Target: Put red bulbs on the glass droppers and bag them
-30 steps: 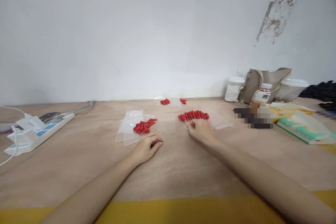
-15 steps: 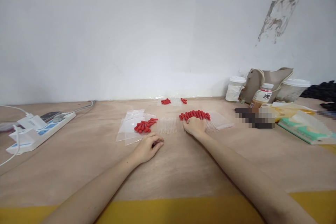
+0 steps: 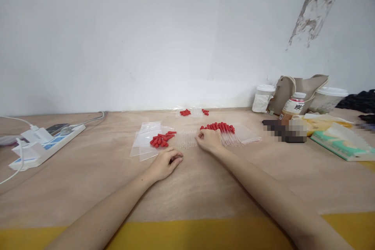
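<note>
My right hand [image 3: 209, 140] is at the right end of a row of clear glass dropper tubes [image 3: 186, 139], thumb and finger pinched together; what lies between the fingertips is hidden. Just behind and right of it lies a fan of droppers with red rubber bulbs [image 3: 224, 127], their glass stems pointing toward me. My left hand [image 3: 166, 163] rests on the table with loosely curled fingers, a gap showing between thumb and fingers and nothing in it. Beyond that hand, a pile of loose red rubber bulbs [image 3: 159, 140] lies on clear plastic bags [image 3: 140, 146].
Another bag with red bulbs [image 3: 185, 113] lies by the wall. At left is a white power strip [image 3: 49, 146] with chargers and cables. On the right stand lidded cups [image 3: 263, 99], a labelled bottle [image 3: 291, 109], a beige bag [image 3: 279, 91] and a green tissue pack [image 3: 336, 144].
My right hand has moved left, from the red-bulb droppers to the right edge of the bare glass tubes. My left hand has stayed in place.
</note>
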`<action>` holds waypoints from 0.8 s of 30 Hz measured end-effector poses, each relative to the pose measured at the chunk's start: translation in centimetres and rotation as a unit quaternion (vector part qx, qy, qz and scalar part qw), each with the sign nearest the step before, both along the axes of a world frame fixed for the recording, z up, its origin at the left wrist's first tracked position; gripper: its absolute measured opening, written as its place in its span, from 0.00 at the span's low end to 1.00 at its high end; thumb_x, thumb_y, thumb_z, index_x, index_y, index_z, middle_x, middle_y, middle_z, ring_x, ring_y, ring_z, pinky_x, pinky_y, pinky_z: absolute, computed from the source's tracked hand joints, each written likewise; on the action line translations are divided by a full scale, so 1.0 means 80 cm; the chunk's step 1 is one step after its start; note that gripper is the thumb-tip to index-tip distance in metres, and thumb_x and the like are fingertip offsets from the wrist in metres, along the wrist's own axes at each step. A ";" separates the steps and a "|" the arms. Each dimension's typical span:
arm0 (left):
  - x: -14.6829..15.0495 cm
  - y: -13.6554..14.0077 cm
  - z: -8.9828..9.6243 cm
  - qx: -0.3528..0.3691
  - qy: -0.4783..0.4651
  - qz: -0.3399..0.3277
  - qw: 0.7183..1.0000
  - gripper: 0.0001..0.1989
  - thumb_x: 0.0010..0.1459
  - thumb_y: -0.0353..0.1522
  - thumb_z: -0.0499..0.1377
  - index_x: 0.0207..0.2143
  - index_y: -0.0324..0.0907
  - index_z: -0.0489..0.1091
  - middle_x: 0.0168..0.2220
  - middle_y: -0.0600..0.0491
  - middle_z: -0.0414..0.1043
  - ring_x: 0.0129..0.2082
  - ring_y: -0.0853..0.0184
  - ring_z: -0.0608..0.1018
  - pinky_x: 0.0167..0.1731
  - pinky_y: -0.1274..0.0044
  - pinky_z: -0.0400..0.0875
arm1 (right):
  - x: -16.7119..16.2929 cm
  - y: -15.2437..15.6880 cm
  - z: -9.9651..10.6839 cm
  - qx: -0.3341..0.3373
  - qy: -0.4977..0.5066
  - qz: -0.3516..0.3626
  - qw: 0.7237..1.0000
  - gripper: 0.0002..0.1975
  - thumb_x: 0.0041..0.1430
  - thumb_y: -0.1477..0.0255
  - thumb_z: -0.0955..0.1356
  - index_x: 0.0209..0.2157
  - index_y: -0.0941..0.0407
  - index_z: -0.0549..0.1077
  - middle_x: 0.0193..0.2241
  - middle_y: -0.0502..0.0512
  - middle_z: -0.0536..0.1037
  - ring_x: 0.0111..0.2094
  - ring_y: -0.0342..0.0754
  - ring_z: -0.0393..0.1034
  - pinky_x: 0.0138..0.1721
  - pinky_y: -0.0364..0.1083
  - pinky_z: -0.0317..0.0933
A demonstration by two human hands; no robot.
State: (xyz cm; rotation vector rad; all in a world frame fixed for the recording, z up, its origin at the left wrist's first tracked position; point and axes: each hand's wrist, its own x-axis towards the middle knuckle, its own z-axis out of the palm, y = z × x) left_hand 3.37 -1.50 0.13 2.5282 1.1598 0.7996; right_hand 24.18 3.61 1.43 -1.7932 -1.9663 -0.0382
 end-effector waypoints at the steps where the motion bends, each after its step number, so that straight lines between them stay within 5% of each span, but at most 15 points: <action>1: 0.000 -0.001 0.000 -0.001 0.000 -0.001 1.000 0.09 0.57 0.32 0.52 0.35 0.41 0.70 0.31 0.52 0.67 0.29 0.69 0.70 0.30 0.78 0.65 | -0.006 0.001 0.001 -0.016 -0.006 -0.007 1.000 0.15 0.53 0.63 0.60 0.26 0.56 0.72 0.29 0.55 0.76 0.35 0.49 0.68 0.41 0.50 0.46; 6: 0.003 -0.005 -0.002 0.004 -0.013 0.005 1.000 0.08 0.56 0.32 0.52 0.34 0.42 0.70 0.31 0.52 0.67 0.29 0.69 0.70 0.29 0.79 0.64 | -0.021 0.013 0.004 -0.111 -0.002 -0.082 0.990 0.14 0.51 0.65 0.62 0.33 0.59 0.73 0.34 0.63 0.75 0.37 0.54 0.68 0.42 0.53 0.48; 12: -0.001 0.037 0.026 0.105 -0.049 0.151 0.982 0.09 0.55 0.33 0.52 0.27 0.41 0.69 0.29 0.52 0.65 0.32 0.65 0.70 0.33 0.75 0.64 | -0.019 0.028 0.012 -0.141 0.013 -0.079 0.987 0.12 0.48 0.66 0.64 0.31 0.59 0.73 0.34 0.63 0.75 0.36 0.54 0.69 0.42 0.54 0.49; 18: -0.016 0.133 0.061 0.053 0.074 0.175 0.980 0.01 0.45 0.30 0.61 0.24 0.43 0.70 0.29 0.49 0.68 0.38 0.57 0.69 0.38 0.69 0.61 | -0.011 0.029 0.015 -0.142 0.031 -0.069 0.987 0.11 0.49 0.67 0.62 0.28 0.59 0.72 0.31 0.61 0.75 0.35 0.53 0.69 0.40 0.52 0.51; 24: -0.010 0.178 0.052 -0.042 0.119 0.132 0.983 0.08 0.36 0.31 0.66 0.16 0.44 0.67 0.21 0.54 0.69 0.23 0.64 0.71 0.26 0.75 0.62 | 0.020 0.007 0.014 -0.082 0.082 -0.018 0.993 0.11 0.54 0.68 0.59 0.26 0.57 0.69 0.30 0.56 0.75 0.33 0.47 0.68 0.33 0.44 0.54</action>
